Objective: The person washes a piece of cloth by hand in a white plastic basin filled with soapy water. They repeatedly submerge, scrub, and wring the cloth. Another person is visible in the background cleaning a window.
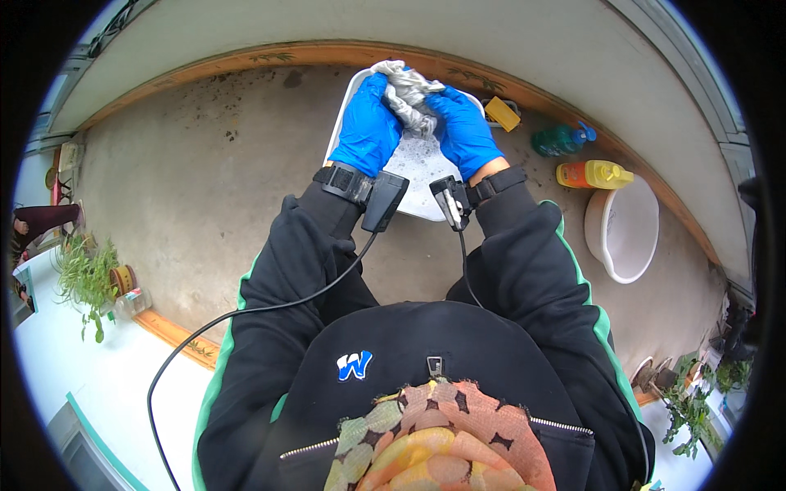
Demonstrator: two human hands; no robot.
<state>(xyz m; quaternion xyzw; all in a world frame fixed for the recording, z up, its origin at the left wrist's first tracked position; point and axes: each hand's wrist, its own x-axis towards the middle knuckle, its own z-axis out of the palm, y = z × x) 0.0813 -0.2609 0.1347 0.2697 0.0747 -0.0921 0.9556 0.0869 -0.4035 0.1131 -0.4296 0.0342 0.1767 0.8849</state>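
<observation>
My left hand (370, 126) and my right hand (463, 126) both wear blue rubber gloves. Between them they grip a bunched, wet-looking pale grey cloth (410, 92), with its folds twisted together. The cloth is held over the far part of a white plastic basin (336, 138) on the floor in front of me. Soapy water (416, 166) with bubbles shows in the basin below the hands. Gloves and cloth hide the basin's far end. Around my wrists are black straps carrying small devices with cables.
Right of the basin, a yellow sponge (502, 114) sits on a small rack. Beyond it are a green pump bottle (560, 141), a yellow-orange bottle (592, 175) and a tilted white tub (623, 230). A cable (258, 309) loops from my left wrist. Potted plants (89, 267) stand left; a person's leg (46, 218) shows there.
</observation>
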